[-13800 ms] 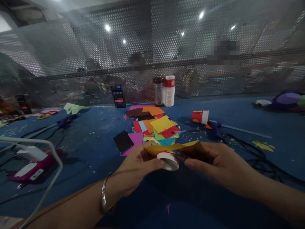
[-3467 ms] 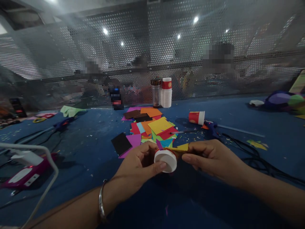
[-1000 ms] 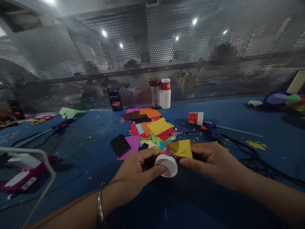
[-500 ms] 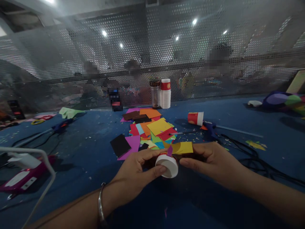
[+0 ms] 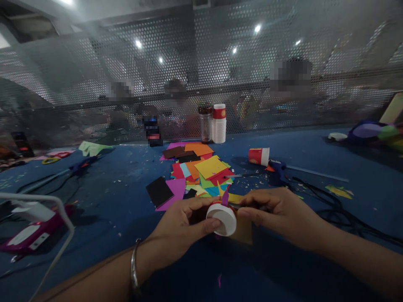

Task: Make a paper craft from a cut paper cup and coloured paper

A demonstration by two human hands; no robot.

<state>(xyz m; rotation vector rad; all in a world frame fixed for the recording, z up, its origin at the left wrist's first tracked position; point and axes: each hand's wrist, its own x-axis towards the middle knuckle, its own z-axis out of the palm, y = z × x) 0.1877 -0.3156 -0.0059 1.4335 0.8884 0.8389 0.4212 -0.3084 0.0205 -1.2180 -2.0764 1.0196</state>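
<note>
My left hand (image 5: 187, 224) is closed around a small paper cup (image 5: 221, 220), its thumb pressed on the white round end that faces me. A pointed purple paper piece (image 5: 225, 198) stands up from the cup's top side. Just right of the cup, the fingers of my right hand (image 5: 270, 207) are pinched on a yellow paper piece (image 5: 244, 230), which now hangs below them. More yellow paper shows behind the cup and fingertips. Whether a thin grey thing by my right fingertips is a tool, I cannot tell.
Coloured paper sheets (image 5: 210, 167) lie piled ahead. Beyond them stand a jar (image 5: 205, 125) and stacked paper cups (image 5: 219, 129). Rightward are a tipped paper cup (image 5: 258, 156), a glue gun (image 5: 277, 170) and black cable (image 5: 315, 195). A purple power strip (image 5: 34, 235) lies left.
The yellow paper in my right hand has swung from pointing up beside the cup to hanging down below the fingers. My left hand and the cup have hardly moved.
</note>
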